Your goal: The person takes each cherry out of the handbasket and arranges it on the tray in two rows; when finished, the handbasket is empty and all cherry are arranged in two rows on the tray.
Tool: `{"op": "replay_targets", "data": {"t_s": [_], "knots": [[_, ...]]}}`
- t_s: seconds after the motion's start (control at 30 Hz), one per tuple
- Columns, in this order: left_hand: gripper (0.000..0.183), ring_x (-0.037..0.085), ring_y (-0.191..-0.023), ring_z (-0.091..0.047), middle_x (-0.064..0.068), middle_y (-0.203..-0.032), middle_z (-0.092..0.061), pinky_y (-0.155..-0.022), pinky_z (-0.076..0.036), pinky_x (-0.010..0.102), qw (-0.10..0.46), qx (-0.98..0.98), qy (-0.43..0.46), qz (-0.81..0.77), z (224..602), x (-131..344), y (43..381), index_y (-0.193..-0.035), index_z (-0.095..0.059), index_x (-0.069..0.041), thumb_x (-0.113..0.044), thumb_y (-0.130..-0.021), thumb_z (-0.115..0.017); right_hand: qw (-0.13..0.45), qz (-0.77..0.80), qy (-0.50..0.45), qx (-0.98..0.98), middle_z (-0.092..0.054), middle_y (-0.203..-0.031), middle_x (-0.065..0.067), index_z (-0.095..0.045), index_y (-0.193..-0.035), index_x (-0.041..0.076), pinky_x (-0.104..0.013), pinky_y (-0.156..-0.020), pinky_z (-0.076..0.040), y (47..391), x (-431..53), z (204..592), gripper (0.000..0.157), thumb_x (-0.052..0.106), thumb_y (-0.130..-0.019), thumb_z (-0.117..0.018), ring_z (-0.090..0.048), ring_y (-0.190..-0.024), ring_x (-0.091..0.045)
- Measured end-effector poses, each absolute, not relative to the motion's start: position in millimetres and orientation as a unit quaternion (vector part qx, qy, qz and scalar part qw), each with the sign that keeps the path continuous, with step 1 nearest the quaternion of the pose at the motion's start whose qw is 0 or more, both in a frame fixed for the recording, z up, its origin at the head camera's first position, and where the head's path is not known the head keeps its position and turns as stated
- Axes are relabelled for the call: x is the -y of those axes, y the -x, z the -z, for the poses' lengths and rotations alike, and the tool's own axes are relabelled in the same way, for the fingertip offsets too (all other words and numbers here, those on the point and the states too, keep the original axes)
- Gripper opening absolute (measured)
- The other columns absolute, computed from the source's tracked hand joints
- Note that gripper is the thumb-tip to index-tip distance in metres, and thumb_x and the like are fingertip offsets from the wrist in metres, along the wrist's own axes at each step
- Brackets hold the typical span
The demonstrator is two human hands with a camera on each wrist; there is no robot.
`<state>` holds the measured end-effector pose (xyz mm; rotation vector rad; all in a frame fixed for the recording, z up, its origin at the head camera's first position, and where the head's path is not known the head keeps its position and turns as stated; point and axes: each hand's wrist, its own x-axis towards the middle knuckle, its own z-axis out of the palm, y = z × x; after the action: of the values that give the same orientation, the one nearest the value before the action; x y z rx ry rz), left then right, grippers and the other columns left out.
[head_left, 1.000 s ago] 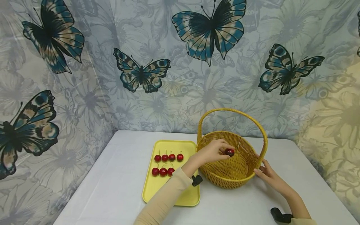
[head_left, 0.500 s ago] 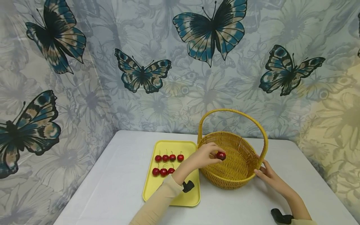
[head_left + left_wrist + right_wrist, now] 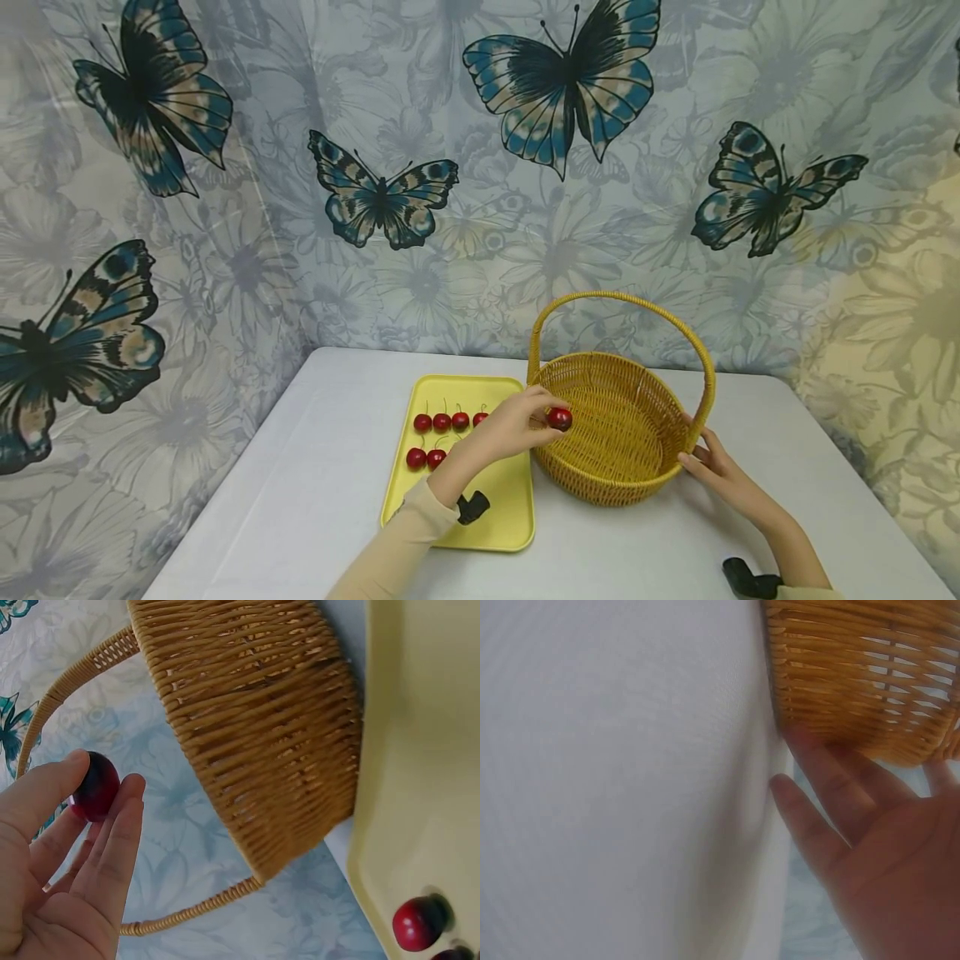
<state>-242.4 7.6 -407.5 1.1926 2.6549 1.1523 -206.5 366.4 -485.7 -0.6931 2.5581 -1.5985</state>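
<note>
My left hand pinches a dark red cherry between thumb and fingers, over the gap between tray and basket. In the left wrist view, the cherry shows at the fingertips. Beneath my left forearm lies a yellow tray bearing several stemmed cherries in two rows, some hidden by the arm. Next to it stands a yellow-brown wicker basket with a tall arched handle. My right hand holds the basket's right side at the handle's foot; in the right wrist view, its fingers lie against the wicker.
Both tray and basket sit on a white-covered table. Behind it hangs a floral cloth with blue butterflies. The basket's handle arches high over its opening. Each wrist carries a black mount.
My left hand, with the cherry, has moved left from over the basket's inside to its left rim. My right hand and the basket have stayed put.
</note>
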Motion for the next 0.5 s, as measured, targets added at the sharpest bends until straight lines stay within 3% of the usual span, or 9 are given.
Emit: {"op": "replay_targets", "data": {"t_s": [0.13,0.37,0.5], "knots": [[0.035,0.006,-0.09,-0.058,-0.001,-0.107,-0.056,-0.077,-0.048,0.011,0.005,-0.854,-0.367,-0.369,410.8,3.3,240.2,-0.12,-0.061,-0.011,-0.016,-0.086,-0.066,0.024,0.514,0.223,-0.828,0.004,-0.147,-0.034,0.0,-0.146,0.0,-0.007,-0.084,-0.04,205.7,-365.7,484.4,0.062,0.005,-0.099,-0.04,-0.031,-0.116,0.021],[0.033,0.008,-0.104,-0.056,-0.006,-0.11,-0.06,-0.087,-0.047,0.02,-0.048,-0.885,-0.352,-0.302,419.8,25.6,236.4,-0.114,-0.064,-0.018,-0.026,-0.083,-0.07,0.031,0.51,0.215,-0.832,0.002,-0.144,-0.038,0.001,-0.147,0.003,-0.007,-0.083,-0.04,204.9,-364.4,482.4,0.064,0.007,-0.099,-0.04,-0.031,-0.115,0.022],[0.031,0.01,-0.101,-0.058,-0.008,-0.106,-0.061,-0.087,-0.047,0.022,-0.06,-0.89,-0.344,-0.293,423.9,37.7,235.2,-0.111,-0.065,-0.019,-0.024,-0.082,-0.072,0.032,0.509,0.213,-0.833,0.003,-0.145,-0.036,0.002,-0.147,0.004,-0.007,-0.083,-0.04,205.1,-364.0,482.1,0.064,0.007,-0.099,-0.04,-0.03,-0.115,0.022]]}}
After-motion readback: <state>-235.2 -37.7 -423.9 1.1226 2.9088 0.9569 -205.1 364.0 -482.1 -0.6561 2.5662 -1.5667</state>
